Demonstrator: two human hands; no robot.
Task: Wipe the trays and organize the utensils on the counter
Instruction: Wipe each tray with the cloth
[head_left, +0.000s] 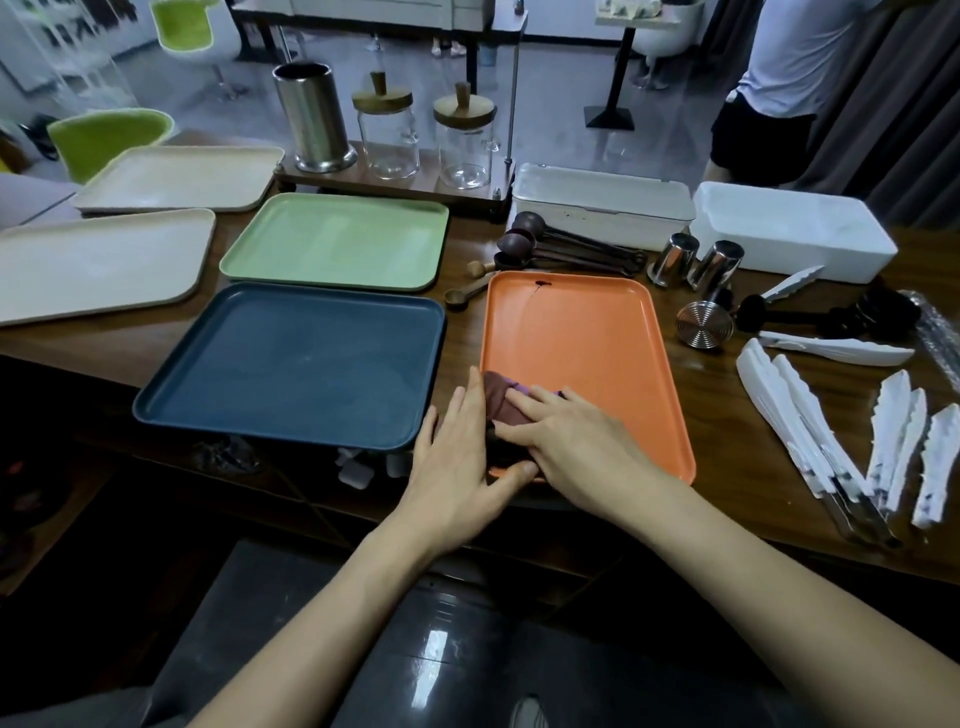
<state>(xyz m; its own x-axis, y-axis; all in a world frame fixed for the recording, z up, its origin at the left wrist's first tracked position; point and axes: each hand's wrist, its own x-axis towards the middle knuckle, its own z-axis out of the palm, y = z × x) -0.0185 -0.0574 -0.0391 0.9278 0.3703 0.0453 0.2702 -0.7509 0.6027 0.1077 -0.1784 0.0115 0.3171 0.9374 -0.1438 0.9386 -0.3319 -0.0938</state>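
From my remote seat I see the left hand (457, 452) lying flat with straight fingers along the left rim of the orange rectangular plastic tray (582, 332). Its thumb stretches along the tray's near rim, and it grips nothing. The right hand (566, 441) lies palm down with fingers extended, pressing on a crumpled maroon-and-purple cloth (497, 402) in the tray's near-left corner. The tray sits at the near edge of the dark wooden counter (722, 374), and I note a small dark mark at its far rim.

Just left of it, also at the near edge, lies a dark blue rectangular tray (291, 364), with a pale green tray (337, 239) behind it. Toward the counter's left end lies a cream tray (98, 265), and a second cream tray (176, 176) lies behind that.

A small light wooden scoop (462, 299) lies between the green and orange trays. Beyond the orange tray's far rim is a bundle of dark brown wooden spoons (566, 244). To their right stand two small steel cups (675, 257), with a ribbed steel disc (704, 325) nearer to me. White serrated plastic knives (810, 431) are spread toward the counter's right end.

Along the far edge I make out a white lidded box (602, 200) and a white open bin (789, 228). Further left there are a steel cylinder (311, 117) and two glass jars with wooden lids (387, 130).
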